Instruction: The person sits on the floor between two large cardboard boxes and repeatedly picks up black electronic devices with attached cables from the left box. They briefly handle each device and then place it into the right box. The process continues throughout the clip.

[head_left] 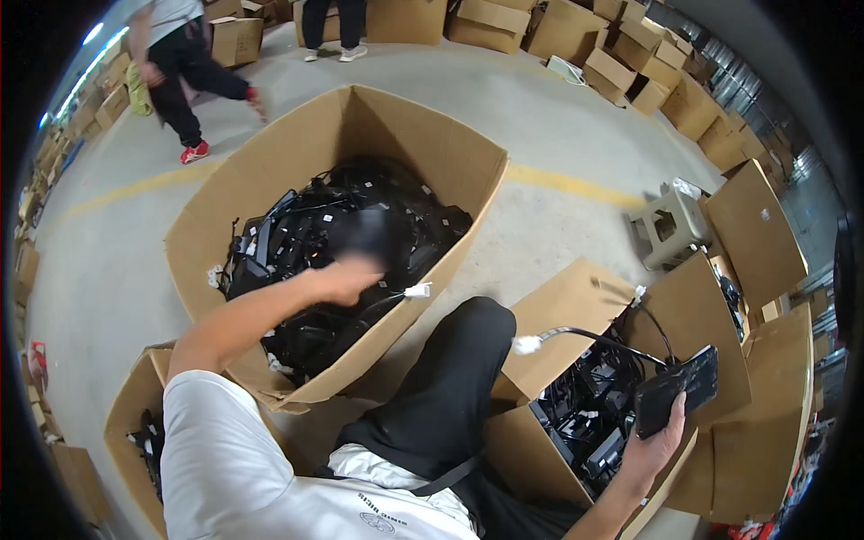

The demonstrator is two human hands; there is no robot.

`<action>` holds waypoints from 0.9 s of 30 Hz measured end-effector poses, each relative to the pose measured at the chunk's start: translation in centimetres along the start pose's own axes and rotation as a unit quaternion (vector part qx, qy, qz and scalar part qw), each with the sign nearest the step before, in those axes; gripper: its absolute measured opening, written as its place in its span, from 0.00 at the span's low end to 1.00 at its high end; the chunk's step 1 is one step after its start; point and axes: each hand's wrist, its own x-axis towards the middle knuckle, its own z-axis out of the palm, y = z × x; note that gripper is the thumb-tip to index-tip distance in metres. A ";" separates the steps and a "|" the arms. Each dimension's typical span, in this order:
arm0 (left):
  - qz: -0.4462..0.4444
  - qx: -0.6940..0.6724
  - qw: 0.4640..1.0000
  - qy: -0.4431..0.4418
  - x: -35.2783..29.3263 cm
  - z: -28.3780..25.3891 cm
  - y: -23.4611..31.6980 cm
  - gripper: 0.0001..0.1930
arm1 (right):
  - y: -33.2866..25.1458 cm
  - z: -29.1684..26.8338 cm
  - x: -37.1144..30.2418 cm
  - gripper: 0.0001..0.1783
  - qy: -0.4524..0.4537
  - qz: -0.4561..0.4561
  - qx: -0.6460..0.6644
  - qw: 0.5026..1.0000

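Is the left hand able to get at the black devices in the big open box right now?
Probably yes: the left hand is over the large open carton, just above the pile of black devices. Flaps stand open and nothing covers the pile.

Black devices (342,234) fill the brown cardboard box (432,144), grey floor (558,117) carries a yellow line (576,186), trousers (450,378) are black.

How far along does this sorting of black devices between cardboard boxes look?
Done: the right-hand box already holds several devices. In hand: the right hand holds a black device over it; the left hand, blurred, reaches into the big box. Left: that box remains heaped.
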 end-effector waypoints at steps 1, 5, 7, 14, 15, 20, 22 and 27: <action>0.041 0.026 0.999 -0.018 0.1 1.7 0.5 0.27 | -0.2 -1.6 0.1 0.22 0.016 -0.027 -0.022 0.999; -0.052 -0.114 0.991 0.053 1.3 3.3 -0.9 0.21 | 0.0 -2.5 -2.1 0.20 -0.036 0.038 -0.113 0.992; -0.087 -0.173 0.977 0.087 1.0 1.6 -2.3 0.15 | 0.5 -3.3 -2.9 0.20 -0.068 0.077 -0.114 0.988; -0.231 -0.358 0.832 0.356 0.0 -18.4 3.9 0.18 | 1.7 -0.9 -5.1 0.21 -0.071 0.149 -0.019 0.986; -0.193 -0.371 0.820 0.390 0.6 -19.9 5.5 0.18 | 1.8 0.0 -5.4 0.21 -0.082 0.170 0.001 0.982; -0.181 -0.586 0.726 0.311 4.4 -22.5 16.3 0.15 | 3.4 5.4 -6.7 0.21 -0.161 0.061 -0.067 0.983; -0.192 -0.648 0.692 0.251 5.6 -21.9 19.1 0.14 | 2.7 6.1 -6.7 0.20 -0.158 -0.074 -0.200 0.964; -0.219 -0.730 0.639 0.106 8.6 -19.7 25.2 0.14 | 0.3 5.3 -5.6 0.34 -0.110 -0.451 -0.504 0.728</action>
